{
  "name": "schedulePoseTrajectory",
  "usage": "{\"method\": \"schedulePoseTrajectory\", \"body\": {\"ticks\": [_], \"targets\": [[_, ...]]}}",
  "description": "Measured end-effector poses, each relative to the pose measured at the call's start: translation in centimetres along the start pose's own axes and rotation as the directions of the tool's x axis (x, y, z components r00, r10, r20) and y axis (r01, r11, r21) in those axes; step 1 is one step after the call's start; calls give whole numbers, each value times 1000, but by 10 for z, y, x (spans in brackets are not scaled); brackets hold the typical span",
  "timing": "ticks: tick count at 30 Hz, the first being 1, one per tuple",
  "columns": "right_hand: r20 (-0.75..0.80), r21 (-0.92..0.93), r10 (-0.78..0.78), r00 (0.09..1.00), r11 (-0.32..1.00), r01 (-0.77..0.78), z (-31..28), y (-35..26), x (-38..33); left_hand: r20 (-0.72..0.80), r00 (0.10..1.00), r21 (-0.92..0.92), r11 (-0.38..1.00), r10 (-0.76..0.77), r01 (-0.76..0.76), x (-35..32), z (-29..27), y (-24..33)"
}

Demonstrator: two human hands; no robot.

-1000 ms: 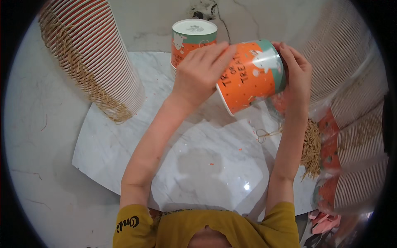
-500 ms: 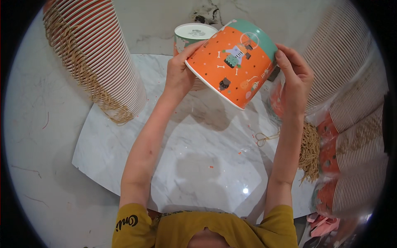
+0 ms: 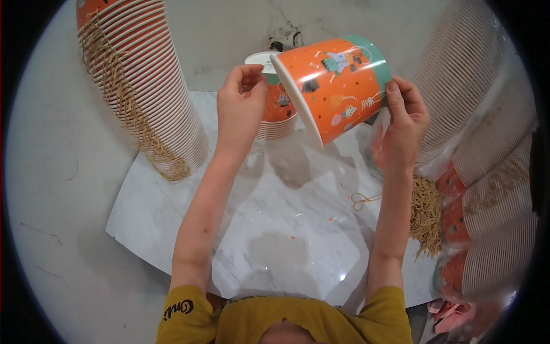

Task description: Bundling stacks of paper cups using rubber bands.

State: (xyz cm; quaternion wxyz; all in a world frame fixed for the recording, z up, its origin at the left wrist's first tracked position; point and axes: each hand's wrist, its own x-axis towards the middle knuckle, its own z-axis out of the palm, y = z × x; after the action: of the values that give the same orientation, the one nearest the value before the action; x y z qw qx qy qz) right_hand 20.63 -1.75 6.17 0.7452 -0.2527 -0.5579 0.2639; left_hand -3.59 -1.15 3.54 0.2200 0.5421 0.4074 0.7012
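Tilted in the air above the table is an orange paper bucket (image 3: 338, 86) with cartoon figures, a white rim and a green band round its base. My right hand (image 3: 408, 112) grips it at the green base end, thumb on the near side. Beside the white rim, my left hand (image 3: 243, 100) is off the bucket, its fingers loosely bent and apart with nothing visible in them. Behind both stands a short stack of similar paper buckets (image 3: 278, 123), upside down, partly hidden by the held bucket and my left hand.
A tall stack of nested buckets (image 3: 154, 74), with tan cords along its side, stands at the left. On the right lie several plastic-wrapped bucket stacks (image 3: 498, 195) and a bundle of tan cords (image 3: 425, 218). Small orange scraps dot the marble-patterned table (image 3: 286, 229).
My left hand has let go of the bucket's rim and moved slightly left. The bucket has turned in my right hand, its open end swinging more to the left.
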Motion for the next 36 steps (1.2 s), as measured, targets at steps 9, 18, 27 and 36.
{"method": "schedulePoseTrajectory", "body": {"ticks": [9,18,27,36], "targets": [[1,69,34,999,997,-34,-1,5,-4,329,942,-363,912,-67,191,-34,11,60],[231,-113,172,958,982,-149,-2,2,-10,280,955,-333,923,-99,193,-21,-12,64],[296,-827,266,917,551,107,-9,4,-7,661,729,283,959,-175,-26,-12,-24,53],[242,-915,358,902,393,90,-43,-15,-9,896,376,402,791,-237,-461,-37,17,24]]}}
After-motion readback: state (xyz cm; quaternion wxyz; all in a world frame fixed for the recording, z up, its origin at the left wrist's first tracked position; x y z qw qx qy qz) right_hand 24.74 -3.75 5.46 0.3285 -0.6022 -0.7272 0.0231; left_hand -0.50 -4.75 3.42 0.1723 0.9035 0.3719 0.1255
